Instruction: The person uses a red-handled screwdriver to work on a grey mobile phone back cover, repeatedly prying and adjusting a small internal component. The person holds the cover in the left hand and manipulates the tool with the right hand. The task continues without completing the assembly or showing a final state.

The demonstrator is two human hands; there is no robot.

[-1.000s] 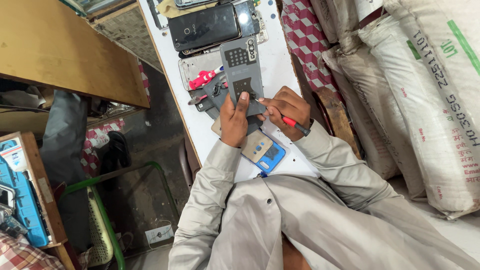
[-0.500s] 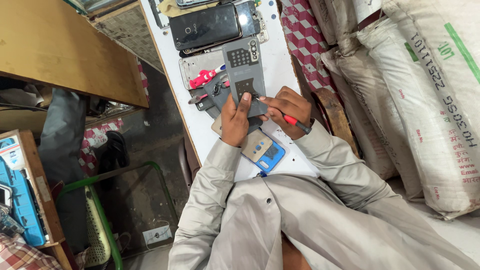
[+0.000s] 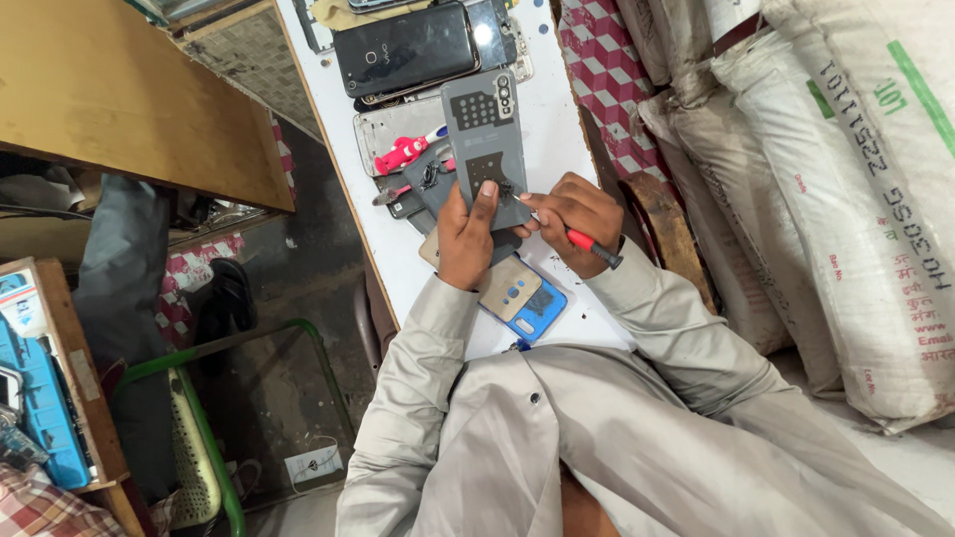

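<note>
Dark phone screen (image 3: 406,48) on white table (image 3: 328,119); white printed sacks (image 3: 856,199) alongside.

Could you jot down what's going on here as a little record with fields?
Setting: narrow white workbench beside stacked sacks
Left hand: steadies a grey phone back panel
Right hand: grips a red-handled screwdriver, tip at the panel
Beneath the wrists: blue phone, tan cover
Further up the bench: black phone, red tool

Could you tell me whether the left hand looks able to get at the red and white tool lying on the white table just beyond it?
Probably yes. The left hand rests on the grey phone back, and the red and white tool lies uncovered close beside its fingertips, with nothing between them.
</note>
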